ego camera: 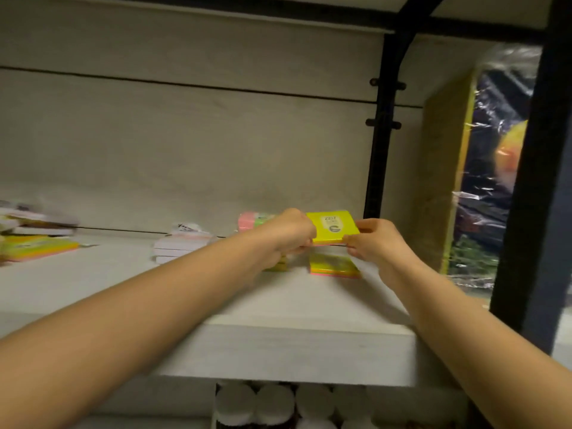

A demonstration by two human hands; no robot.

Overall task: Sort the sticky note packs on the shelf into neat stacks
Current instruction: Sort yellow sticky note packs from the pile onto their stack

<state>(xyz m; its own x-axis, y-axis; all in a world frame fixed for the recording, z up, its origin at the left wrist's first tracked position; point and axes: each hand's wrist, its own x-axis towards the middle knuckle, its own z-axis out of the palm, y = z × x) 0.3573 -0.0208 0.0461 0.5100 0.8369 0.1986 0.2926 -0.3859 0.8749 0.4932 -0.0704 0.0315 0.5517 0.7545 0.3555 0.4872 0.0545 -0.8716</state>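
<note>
You've got both hands clamped on a yellow pack (333,226), left hand (291,232) on its left edge, right hand (376,239) on the right, holding it just above another neon pack (334,265) lying on the shelf (278,351). I'd say square the edges up over that lower one before you set it down, corners matching, then let go evenly. The held pack is near flat, label face up and tipped slightly toward you; it looks about square, so no clear long axis.
</note>
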